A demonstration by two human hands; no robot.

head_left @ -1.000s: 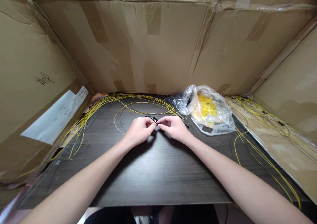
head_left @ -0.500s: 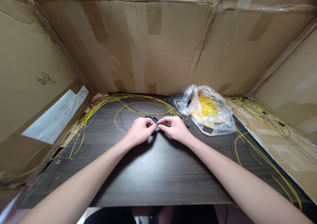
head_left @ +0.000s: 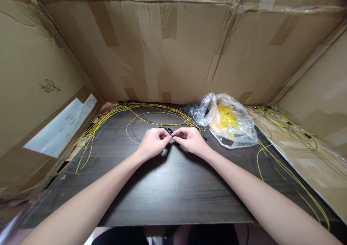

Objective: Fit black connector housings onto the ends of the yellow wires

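Near the middle of the table, my left hand and my right hand meet fingertip to fingertip, both in a pinch. A thin yellow wire loops round and runs in under my left hand, which appears to grip its end; the end itself is hidden by the fingers. A tiny black piece shows between the fingertips, at my right hand's thumb and forefinger. Just behind the fingers lie small black parts, partly covered. Another black piece rests beyond my right hand.
A bundle of yellow wires curves along the back left. Clear plastic bags hold yellow parts and black parts at the back right. More yellow wires lie on cardboard at right. Cardboard walls enclose the dark table.
The yellow wire loop left of my hands has shifted slightly to the right. Both hands keep nearly the same place and pinch.
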